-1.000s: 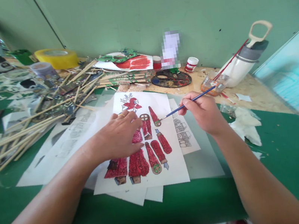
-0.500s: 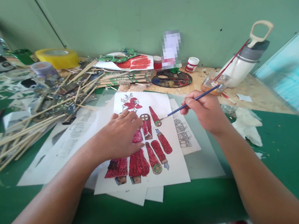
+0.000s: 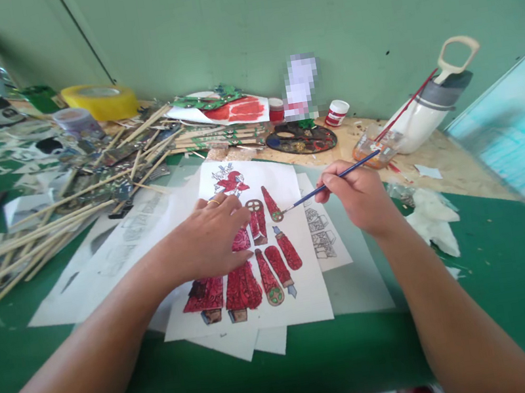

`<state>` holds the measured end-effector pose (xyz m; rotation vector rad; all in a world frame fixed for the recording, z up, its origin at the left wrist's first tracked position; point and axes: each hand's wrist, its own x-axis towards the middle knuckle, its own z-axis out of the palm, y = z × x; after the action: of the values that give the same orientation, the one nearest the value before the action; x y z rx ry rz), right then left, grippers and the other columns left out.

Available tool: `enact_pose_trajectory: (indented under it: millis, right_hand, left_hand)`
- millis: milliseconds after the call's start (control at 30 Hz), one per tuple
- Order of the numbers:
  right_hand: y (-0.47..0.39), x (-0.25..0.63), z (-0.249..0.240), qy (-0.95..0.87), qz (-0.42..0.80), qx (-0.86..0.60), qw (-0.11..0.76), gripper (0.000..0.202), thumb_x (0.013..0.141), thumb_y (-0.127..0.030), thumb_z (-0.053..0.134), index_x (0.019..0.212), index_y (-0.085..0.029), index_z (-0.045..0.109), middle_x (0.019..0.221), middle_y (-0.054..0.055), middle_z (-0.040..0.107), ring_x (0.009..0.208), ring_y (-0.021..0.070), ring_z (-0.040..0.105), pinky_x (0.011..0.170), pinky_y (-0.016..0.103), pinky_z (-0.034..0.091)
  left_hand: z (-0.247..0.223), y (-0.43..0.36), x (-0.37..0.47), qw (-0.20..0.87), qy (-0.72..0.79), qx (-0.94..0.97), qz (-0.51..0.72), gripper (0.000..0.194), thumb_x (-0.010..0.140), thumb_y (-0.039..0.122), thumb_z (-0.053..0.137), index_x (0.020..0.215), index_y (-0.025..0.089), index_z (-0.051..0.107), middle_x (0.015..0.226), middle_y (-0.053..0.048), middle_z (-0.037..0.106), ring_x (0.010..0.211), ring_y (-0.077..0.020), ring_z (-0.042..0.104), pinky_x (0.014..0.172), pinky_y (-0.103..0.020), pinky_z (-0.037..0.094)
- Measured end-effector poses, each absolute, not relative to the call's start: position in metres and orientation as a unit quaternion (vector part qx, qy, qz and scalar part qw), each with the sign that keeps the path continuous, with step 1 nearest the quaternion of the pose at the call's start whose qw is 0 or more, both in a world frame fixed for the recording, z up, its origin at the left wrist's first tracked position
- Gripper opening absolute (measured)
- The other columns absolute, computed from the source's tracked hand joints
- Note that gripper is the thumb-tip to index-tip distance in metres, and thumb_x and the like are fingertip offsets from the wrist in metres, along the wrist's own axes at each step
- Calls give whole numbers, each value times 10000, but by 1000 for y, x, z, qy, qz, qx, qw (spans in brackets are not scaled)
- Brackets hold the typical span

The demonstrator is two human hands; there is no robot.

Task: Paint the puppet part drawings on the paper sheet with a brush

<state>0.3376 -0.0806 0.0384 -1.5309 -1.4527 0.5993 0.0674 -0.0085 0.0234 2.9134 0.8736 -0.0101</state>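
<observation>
My right hand [image 3: 355, 198] is closed round a blue paintbrush [image 3: 339, 176], whose tip is at the round green end of a narrow red painted shape. That shape belongs to a white paper sheet [image 3: 309, 302] printed with several puppet-like figure parts, mostly coloured dark red. With fingers spread, my left hand [image 3: 211, 234] lies flat on the sheet, covering part of the figure in the middle. Beneath this sheet are more papers [image 3: 326, 239] with line drawings.
Behind the sheet lies a paint palette [image 3: 300, 139], near a small paint jar [image 3: 337, 113]. To the right stand a cup [image 3: 377, 148] holding a red brush and a white bottle [image 3: 429, 113]. Thin wooden sticks [image 3: 48, 227] and a yellow tape roll [image 3: 100, 101] crowd the left.
The rear end of the paintbrush has shifted slightly left with my right hand, while its tip stays at nearly the same spot. My left hand has not moved.
</observation>
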Motion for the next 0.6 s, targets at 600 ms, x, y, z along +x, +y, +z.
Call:
enact_pose_trajectory:
  millis: [600]
  right_hand:
    - [-81, 336, 38, -591, 240, -621, 456, 174, 913, -284, 538, 784, -212, 630, 690, 12, 700, 688, 175, 681, 709, 336, 537]
  left_hand:
    - [26, -9, 69, 51, 284, 957, -12, 359, 871, 438, 625, 1108, 169, 622, 1231, -172, 599, 1184, -389, 575, 1036, -576, 436]
